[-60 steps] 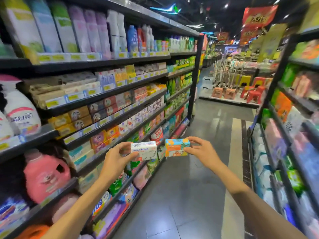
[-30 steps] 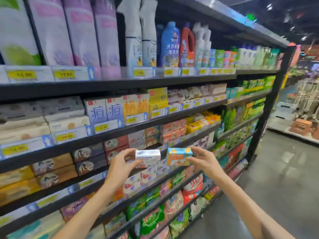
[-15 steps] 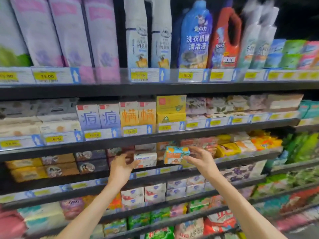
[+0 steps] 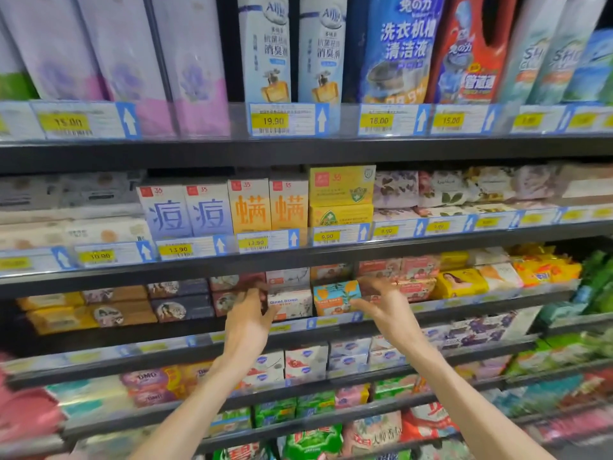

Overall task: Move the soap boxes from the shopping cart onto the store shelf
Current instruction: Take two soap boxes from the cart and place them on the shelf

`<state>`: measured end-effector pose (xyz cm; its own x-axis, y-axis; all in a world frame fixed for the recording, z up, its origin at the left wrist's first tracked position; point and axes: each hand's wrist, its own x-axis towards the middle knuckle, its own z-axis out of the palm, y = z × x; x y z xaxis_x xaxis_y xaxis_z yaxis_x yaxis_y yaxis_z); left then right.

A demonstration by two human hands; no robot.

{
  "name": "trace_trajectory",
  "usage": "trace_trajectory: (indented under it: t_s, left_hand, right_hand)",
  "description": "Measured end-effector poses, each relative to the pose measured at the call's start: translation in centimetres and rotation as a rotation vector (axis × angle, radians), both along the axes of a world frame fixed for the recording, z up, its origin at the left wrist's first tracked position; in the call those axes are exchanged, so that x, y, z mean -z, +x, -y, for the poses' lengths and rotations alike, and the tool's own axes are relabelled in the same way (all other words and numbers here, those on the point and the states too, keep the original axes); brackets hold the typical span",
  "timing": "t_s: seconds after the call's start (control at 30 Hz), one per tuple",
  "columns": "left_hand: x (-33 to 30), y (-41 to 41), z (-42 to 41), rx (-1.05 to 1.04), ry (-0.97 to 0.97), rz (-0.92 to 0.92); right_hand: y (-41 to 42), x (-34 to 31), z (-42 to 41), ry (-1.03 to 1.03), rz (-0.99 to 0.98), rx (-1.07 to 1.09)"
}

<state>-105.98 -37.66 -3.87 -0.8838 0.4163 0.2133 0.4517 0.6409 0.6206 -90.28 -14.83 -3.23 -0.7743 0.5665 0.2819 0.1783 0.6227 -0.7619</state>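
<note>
Placing step: left hand (image 4: 247,322) grips white soap box (image 4: 290,303), right hand (image 4: 386,308) grips orange-blue soap box (image 4: 336,297), both at store shelf (image 4: 464,308) front edge. Next: seat 2 boxes, release.

At frame centre, the left hand (image 4: 247,322) holds a white soap box (image 4: 292,303) and the right hand (image 4: 386,308) an orange-and-blue soap box (image 4: 335,297), side by side at the middle shelf (image 4: 464,310) edge.

Supermarket aisle: tiered shelves (image 4: 298,151) packed with soap, detergent; yellow price tags (image 4: 273,121) along edges.
</note>
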Motion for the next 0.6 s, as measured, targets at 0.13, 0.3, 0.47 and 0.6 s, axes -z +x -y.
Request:
trace_trajectory:
  t_s: [0.13, 0.3, 0.47, 0.6]
  left_hand:
    - [0.2, -0.2, 0.1, 0.019, -0.001, -0.022]
    - [0.6, -0.5, 0.0, 0.023, -0.006, -0.033]
    - [0.9, -0.8, 0.1, 0.018, -0.015, -0.039]
    - [0.9, -0.8, 0.1, 0.009, -0.024, -0.057]
  right_hand:
    - [-0.4, 0.1, 0.4, 0.102, 0.015, 0.024]
    - [-0.7, 0.4, 1.0, 0.202, 0.046, 0.078]
    - [-0.6, 0.9, 1.3, 0.224, 0.028, 0.096]
    - [-0.9, 0.9, 1.7, 0.220, 0.046, 0.106]
